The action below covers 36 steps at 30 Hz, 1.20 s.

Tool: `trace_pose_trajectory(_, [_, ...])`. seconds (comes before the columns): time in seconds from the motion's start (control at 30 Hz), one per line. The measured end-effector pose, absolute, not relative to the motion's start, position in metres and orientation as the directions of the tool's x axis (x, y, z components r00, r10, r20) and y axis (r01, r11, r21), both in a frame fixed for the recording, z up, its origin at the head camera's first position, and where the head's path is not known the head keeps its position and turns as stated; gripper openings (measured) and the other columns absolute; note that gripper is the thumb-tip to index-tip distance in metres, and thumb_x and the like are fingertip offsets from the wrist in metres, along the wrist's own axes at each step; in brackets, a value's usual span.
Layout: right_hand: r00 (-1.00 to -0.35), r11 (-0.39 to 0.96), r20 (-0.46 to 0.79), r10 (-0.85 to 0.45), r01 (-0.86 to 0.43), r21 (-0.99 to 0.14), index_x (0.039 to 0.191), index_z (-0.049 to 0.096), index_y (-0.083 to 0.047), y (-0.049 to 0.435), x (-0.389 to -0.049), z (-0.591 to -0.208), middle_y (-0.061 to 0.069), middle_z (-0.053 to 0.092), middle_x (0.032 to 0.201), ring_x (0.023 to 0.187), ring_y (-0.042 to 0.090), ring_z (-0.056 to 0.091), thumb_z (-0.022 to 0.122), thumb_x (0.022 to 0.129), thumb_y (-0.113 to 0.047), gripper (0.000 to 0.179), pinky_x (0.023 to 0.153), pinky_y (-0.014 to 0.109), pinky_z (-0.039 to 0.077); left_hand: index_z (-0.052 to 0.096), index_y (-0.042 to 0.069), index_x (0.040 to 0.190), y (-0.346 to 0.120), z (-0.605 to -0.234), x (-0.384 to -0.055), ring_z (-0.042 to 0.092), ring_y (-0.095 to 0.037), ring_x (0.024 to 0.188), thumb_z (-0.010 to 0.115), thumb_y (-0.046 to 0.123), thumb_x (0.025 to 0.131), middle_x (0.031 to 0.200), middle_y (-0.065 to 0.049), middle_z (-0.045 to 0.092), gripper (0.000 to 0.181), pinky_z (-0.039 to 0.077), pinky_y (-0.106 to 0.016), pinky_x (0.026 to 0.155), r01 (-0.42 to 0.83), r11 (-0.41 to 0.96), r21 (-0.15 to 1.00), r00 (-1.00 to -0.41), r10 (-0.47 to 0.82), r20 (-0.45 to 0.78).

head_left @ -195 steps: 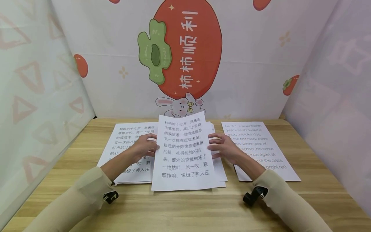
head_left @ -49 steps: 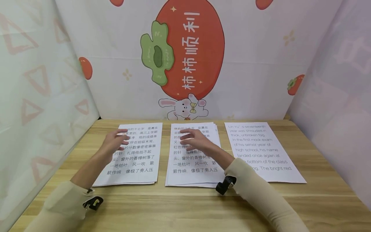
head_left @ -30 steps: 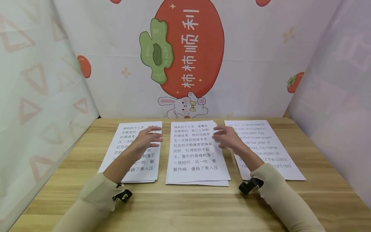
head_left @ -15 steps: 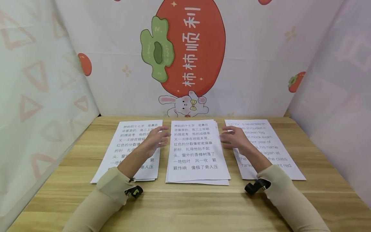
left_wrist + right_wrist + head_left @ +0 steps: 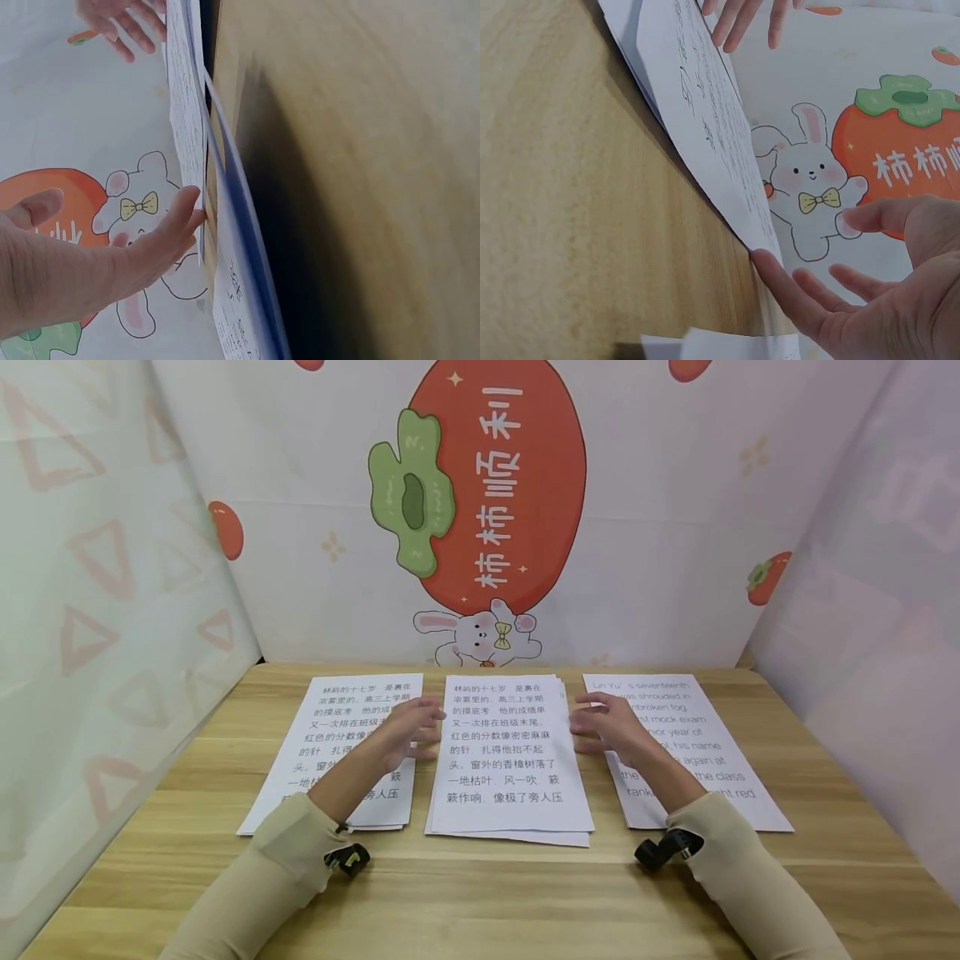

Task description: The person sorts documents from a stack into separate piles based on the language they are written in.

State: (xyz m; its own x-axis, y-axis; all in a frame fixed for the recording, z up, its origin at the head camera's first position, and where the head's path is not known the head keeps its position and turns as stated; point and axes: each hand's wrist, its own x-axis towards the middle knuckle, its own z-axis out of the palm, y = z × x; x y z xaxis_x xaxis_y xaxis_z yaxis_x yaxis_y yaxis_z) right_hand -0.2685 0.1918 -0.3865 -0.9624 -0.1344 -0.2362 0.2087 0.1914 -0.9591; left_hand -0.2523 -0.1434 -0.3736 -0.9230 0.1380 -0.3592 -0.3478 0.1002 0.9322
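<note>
Printed paper sheets lie in a middle stack [image 5: 502,814], slightly uneven at its right and bottom edges. My left hand [image 5: 401,735] is at this stack's left side, above the right edge of the left stack [image 5: 337,710]. Its fingers look loosely extended; in the left wrist view the left hand [image 5: 97,262] has its fingertips close to the paper edge, contact unclear. On the other side, my right hand [image 5: 611,731] is over the left part of the right stack [image 5: 720,777]. In the right wrist view, a finger of the right hand [image 5: 885,307] reaches the middle stack's edge [image 5: 712,135].
All three paper piles stand in a row on a wooden table [image 5: 480,902]. The left and middle ones bear Chinese text, the right one English. A white backdrop [image 5: 652,568] with a persimmon and rabbit print rises behind the table.
Earlier both hands held up a sheet over the middle; that sheet now lies flat. The hands then passed over the left and middle stacks and shifted right to the middle stack's sides.
</note>
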Motion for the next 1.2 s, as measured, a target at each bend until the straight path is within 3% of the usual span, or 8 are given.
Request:
trace_pose_trajectory(0.5, [-0.965,0.204,-0.224,-0.135,0.194,-0.960,0.158,0.032,0.003,0.197,-0.268,-0.386,0.030,0.047,0.147,0.123,0.038,0.063,0.055,0.104,-0.009,0.060,0.091,0.041,0.063,0.038,0.001,0.156,-0.142,-0.374,-0.254,0.048,-0.045,0.137,0.044,0.022,0.111,0.153,-0.028,0.041,0.050,0.051,-0.054,0.108,-0.352,0.089,0.932,-0.922,0.136,-0.361])
trace_pose_trajectory(0.7, [-0.968,0.195,-0.204,-0.143,0.174,-0.965,0.159,0.031,0.004,0.199,-0.266,-0.386,0.031,0.048,0.145,0.121,0.036,0.065,0.056,0.104,-0.010,0.062,0.092,0.038,0.062,0.043,-0.007,0.149,-0.139,-0.374,-0.252,0.053,-0.040,0.129,0.048,0.021,0.109,0.148,-0.028,0.045,0.049,0.051,-0.050,0.109,-0.343,0.068,0.937,-0.928,0.132,-0.350])
trace_pose_trajectory(0.97, [-0.970,0.119,-0.163,-0.178,0.143,-0.983,0.158,0.029,0.007,0.201,-0.266,-0.389,0.029,0.056,0.136,0.102,0.020,0.072,0.056,0.104,-0.007,0.062,0.092,0.033,0.062,0.051,-0.009,0.143,-0.136,-0.376,-0.254,0.061,-0.024,0.107,0.053,0.010,0.105,0.133,-0.022,0.057,0.043,0.058,-0.033,0.095,-0.318,0.109,0.942,-0.936,0.120,-0.330])
trace_pose_trajectory(1.2, [-0.961,0.095,-0.200,-0.191,0.184,-0.978,0.157,0.032,0.006,0.199,-0.270,-0.398,0.012,0.063,0.123,0.089,0.009,0.069,0.061,0.101,0.000,0.063,0.080,0.025,0.062,0.051,-0.001,0.148,-0.134,-0.381,-0.254,0.064,-0.026,0.102,0.056,0.004,0.103,0.137,-0.022,0.057,0.045,0.062,-0.039,0.092,-0.341,0.138,0.930,-0.923,0.138,-0.360])
